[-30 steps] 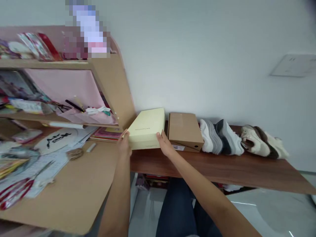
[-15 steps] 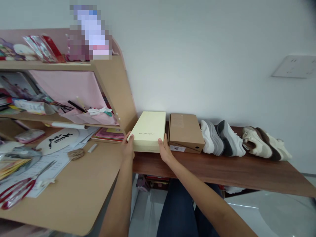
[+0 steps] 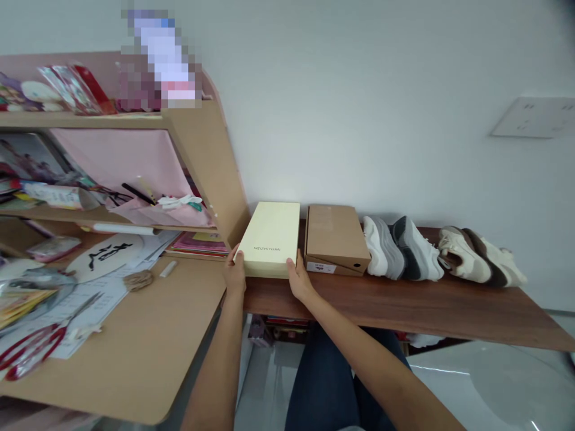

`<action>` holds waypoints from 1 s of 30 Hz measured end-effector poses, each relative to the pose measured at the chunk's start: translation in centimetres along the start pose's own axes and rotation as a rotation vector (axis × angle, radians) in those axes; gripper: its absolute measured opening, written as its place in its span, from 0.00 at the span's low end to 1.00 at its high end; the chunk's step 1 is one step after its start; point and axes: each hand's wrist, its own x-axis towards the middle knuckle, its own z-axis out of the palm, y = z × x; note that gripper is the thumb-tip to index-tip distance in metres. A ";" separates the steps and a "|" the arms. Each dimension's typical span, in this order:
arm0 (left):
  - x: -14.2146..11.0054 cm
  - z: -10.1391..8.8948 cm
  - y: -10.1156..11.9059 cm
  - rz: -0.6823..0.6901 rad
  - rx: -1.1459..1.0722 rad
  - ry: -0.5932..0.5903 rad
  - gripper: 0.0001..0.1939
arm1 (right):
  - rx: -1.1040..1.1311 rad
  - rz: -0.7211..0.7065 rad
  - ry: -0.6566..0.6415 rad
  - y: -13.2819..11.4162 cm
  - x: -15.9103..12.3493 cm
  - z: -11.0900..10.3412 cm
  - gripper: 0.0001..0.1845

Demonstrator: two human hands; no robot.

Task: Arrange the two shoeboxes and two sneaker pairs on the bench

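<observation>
A pale yellow box (image 3: 272,227) marked MEIZHIYUAN lies lid up at the left end of the dark wooden bench (image 3: 386,299), close to the desk's side panel. My left hand (image 3: 234,272) grips its front left corner, thumb on the front edge. At the front right corner my right hand (image 3: 299,279) holds it the same way. Just right of the box sits a brown cardboard box (image 3: 335,233) with a white label on its front. Whether the pale box rests fully on the bench is hard to see.
White and grey sneakers (image 3: 402,248) and cream and brown shoes (image 3: 480,257) stand farther right on the bench. The desk (image 3: 171,335) at left holds red-handled scissors (image 3: 40,344), papers and a twine bundle (image 3: 138,281). A wall socket (image 3: 532,117) is at upper right.
The pale box's lid shows slightly more, and its printed name sits a little lower in view. Both hands keep their hold at the front corners. The camera view has shifted slightly.
</observation>
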 end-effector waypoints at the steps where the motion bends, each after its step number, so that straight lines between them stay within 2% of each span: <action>1: 0.0 -0.1 0.4 -0.014 0.001 -0.007 0.26 | -0.008 0.011 -0.015 -0.2 -0.3 -0.3 0.54; 4: -0.4 -0.4 2.3 0.009 0.010 0.006 0.24 | -0.020 0.006 -0.093 -1.2 -1.7 -2.3 0.54; 8: -2.4 0.8 6.1 0.174 0.099 0.087 0.26 | -0.012 -0.098 -0.161 -3.8 -3.4 -6.7 0.54; 11: -4.6 3.5 8.9 0.278 0.128 0.046 0.27 | -0.010 -0.153 -0.093 -6.2 -3.4 -10.5 0.52; 16: -8.2 8.8 11.6 0.289 0.068 -0.197 0.26 | -0.034 -0.201 0.072 -8.1 -2.1 -15.7 0.51; 19: -9.7 11.0 12.1 0.279 0.062 -0.279 0.26 | -0.054 -0.217 0.133 -8.4 -1.5 -17.8 0.50; 23: -10.5 12.7 11.9 0.268 0.070 -0.344 0.27 | -0.076 -0.227 0.173 -8.3 -1.0 -19.5 0.49; 30: -10.7 14.5 9.2 0.175 0.105 -0.388 0.27 | -0.074 -0.188 0.180 -6.0 0.1 -21.0 0.51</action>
